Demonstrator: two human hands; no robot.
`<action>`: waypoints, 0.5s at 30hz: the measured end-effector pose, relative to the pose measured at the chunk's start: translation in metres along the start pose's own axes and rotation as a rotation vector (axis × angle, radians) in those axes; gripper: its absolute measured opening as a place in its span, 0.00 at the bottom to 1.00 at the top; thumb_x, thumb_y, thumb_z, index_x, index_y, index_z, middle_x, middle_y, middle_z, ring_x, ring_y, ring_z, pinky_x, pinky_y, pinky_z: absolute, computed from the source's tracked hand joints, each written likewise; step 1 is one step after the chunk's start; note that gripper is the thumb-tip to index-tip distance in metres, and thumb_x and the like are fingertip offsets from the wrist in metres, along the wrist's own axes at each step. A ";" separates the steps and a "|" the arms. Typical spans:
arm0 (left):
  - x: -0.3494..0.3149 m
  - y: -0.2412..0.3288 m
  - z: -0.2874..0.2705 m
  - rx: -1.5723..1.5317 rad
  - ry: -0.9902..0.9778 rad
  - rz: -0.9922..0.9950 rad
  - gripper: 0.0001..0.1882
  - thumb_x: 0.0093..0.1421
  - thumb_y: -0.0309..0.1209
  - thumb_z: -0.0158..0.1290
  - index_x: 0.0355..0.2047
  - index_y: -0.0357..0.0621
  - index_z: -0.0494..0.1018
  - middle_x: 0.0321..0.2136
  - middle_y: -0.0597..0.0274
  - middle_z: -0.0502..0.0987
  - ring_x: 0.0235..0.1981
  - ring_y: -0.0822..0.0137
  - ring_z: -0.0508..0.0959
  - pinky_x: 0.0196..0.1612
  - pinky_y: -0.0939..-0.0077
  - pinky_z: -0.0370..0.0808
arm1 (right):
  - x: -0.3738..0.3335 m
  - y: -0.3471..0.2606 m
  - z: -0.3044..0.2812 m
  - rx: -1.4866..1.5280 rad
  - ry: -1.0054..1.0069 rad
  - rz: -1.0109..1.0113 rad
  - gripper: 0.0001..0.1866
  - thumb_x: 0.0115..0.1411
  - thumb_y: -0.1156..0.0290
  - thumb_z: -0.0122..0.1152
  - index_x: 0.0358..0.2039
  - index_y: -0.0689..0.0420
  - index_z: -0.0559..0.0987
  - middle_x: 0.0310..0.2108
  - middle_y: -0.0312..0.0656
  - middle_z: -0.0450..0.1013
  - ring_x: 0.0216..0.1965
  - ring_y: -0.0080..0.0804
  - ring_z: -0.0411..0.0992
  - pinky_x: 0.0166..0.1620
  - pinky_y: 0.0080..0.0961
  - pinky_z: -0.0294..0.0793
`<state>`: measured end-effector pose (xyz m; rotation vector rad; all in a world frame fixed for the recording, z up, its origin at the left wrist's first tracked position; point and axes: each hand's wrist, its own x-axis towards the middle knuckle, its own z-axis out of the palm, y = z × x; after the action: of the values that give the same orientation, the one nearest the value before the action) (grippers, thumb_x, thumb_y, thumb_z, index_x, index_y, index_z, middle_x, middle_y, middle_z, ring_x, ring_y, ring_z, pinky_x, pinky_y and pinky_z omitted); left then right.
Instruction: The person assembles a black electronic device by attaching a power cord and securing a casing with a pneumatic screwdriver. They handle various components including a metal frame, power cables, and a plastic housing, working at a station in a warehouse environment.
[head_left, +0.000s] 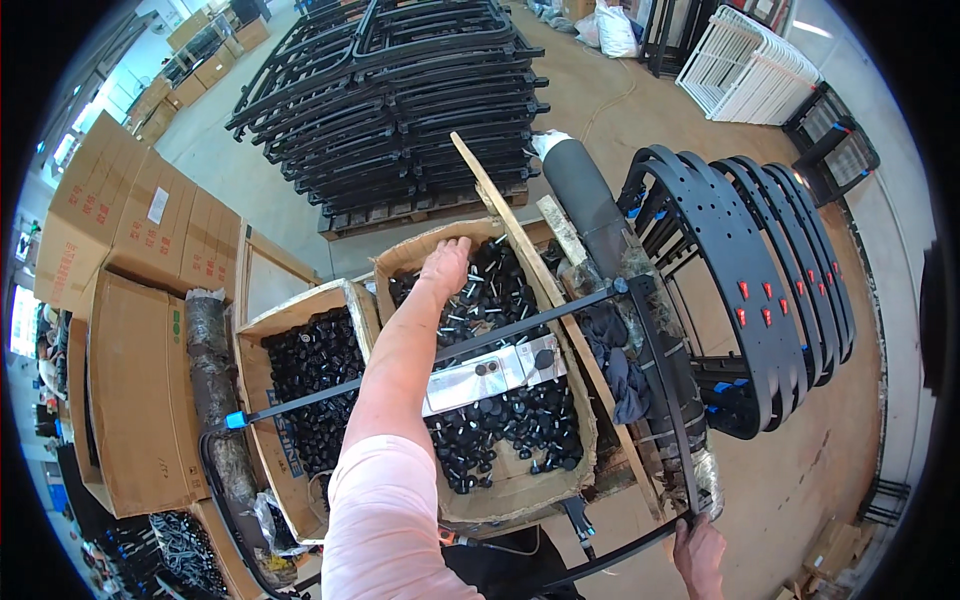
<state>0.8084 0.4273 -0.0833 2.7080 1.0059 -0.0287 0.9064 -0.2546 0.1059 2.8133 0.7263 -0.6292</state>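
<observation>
A black tubular metal frame (660, 370) lies across the boxes, with a blue end piece (237, 420) at one corner. My right hand (700, 555) is closed around its near right corner. My left arm reaches over the frame's far bar, and my left hand (447, 268) is down in the far end of a cardboard box (588, 420). Its fingers are bent among black round-headed screw feet (505, 290) with silver threaded stems; whatever they pinch is hidden. A silver-white flat strip (495, 375) with a few loose black caps lies across the box.
Left of that box stands another box of small black plastic parts (312, 365). A wooden slat (530, 250) and a wrapped roll (590, 200) run along the right side. Stacked black frames (400, 110) stand ahead, curved black panels (720, 250) right, large cartons (145, 380) left.
</observation>
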 end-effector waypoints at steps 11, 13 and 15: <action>-0.067 -0.030 -0.062 -1.028 0.008 -0.379 0.18 0.71 0.36 0.59 0.53 0.34 0.75 0.44 0.52 0.85 0.38 0.64 0.83 0.43 0.68 0.81 | 0.022 -0.043 -0.085 -0.166 -0.108 -0.175 0.22 0.64 0.53 0.68 0.39 0.63 0.82 0.31 0.58 0.81 0.36 0.58 0.82 0.41 0.50 0.81; -0.090 -0.024 -0.075 -1.182 -0.025 -0.371 0.15 0.75 0.32 0.55 0.55 0.35 0.74 0.44 0.59 0.84 0.37 0.70 0.79 0.40 0.74 0.78 | 0.037 -0.103 -0.119 0.094 0.068 -0.327 0.20 0.63 0.55 0.69 0.41 0.61 0.83 0.33 0.54 0.82 0.36 0.55 0.82 0.41 0.46 0.81; -0.114 -0.020 -0.085 -1.302 -0.057 -0.367 0.15 0.76 0.33 0.55 0.56 0.36 0.73 0.45 0.59 0.83 0.36 0.70 0.78 0.39 0.74 0.78 | 0.066 -0.170 -0.125 0.475 0.170 -0.556 0.19 0.63 0.58 0.70 0.49 0.57 0.83 0.40 0.49 0.82 0.39 0.51 0.82 0.44 0.41 0.81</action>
<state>0.7027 0.3896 0.0060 1.3314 0.9704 0.3489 0.9191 -0.0461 0.1788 3.1119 1.6165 -0.7229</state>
